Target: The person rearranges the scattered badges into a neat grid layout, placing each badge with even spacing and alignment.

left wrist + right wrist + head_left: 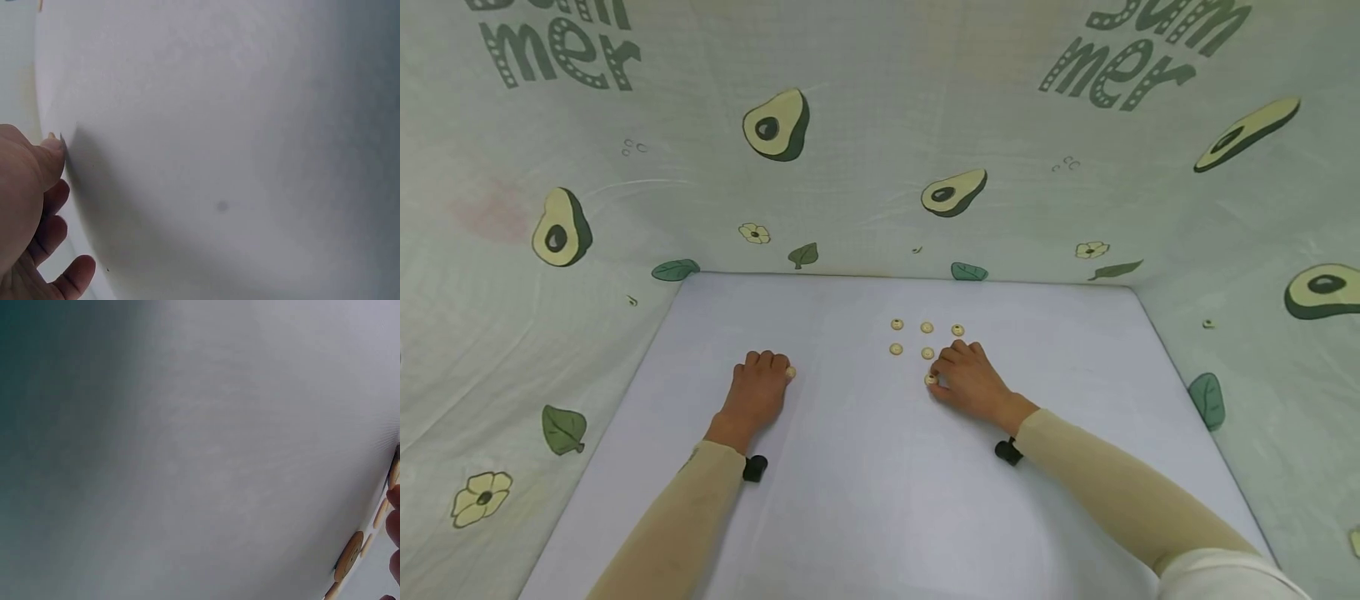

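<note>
My left hand (758, 392) is over the left part of the white table, pinching a small round wooden button (791, 372) at the thumb side. Only a sliver of that button (52, 135) shows past the thumb in the left wrist view. Right of centre, my right hand (972, 380) has its thumb and forefinger at the edges of another wooden button (931, 380), close to the tabletop. Just beyond it, several matching buttons (927, 353) lie flat in two short rows. The right wrist view shows a button with holes (349, 557) near the fingers.
The white tabletop (865, 483) is bordered at the back and sides by a hanging cloth (865, 125) printed with avocados and leaves. Small black wrist cameras (756, 468) sit on both forearms.
</note>
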The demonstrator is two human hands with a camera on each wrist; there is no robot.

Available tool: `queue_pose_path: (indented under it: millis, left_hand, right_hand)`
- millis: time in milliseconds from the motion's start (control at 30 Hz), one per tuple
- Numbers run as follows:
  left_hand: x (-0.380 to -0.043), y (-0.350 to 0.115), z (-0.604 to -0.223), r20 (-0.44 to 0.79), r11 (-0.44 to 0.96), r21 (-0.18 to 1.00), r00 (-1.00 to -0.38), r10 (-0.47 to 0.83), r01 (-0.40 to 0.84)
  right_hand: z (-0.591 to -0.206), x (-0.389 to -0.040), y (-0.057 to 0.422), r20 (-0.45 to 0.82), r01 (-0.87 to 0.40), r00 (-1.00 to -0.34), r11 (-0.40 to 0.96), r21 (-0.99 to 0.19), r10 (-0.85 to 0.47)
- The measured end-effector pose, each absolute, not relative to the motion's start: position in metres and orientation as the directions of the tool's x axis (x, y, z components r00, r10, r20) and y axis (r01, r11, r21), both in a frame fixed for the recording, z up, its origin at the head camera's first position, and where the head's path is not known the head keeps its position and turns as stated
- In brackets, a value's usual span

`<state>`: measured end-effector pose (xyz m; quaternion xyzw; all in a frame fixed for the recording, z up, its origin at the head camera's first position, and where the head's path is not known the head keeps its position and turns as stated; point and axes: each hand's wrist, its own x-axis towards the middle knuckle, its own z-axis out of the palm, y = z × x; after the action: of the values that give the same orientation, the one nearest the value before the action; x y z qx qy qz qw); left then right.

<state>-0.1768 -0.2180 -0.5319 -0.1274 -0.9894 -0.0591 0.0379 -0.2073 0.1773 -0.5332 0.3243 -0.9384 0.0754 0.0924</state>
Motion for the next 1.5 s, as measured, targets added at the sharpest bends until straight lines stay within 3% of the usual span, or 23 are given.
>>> queue_pose_path:
  millis: [433, 933, 1500]
  left_hand:
    - [-0.183, -0.176, -0.525, 0.215, 0.927, 0.066, -0.912, 0.349, 0.37]
    - [-0.186, -0.111, -0.522, 0.091, 0.907, 0.058, -0.907, 0.412, 0.418]
    - [-0.192, -0.068, -0.536, 0.141, 0.908, 0.004, -0.899, 0.415, 0.42]
  right_hand:
    - [-0.527, -0.213, 0.178, 0.202, -0.631, -0.767, 0.773, -0.067, -0.609]
    - [-0.528, -0.216, 0.175, 0.187, -0.635, -0.765, 0.771, -0.055, -0.617]
    - [-0.53, -0.211, 0.175, 0.178, -0.643, -0.757, 0.765, -0.039, -0.628]
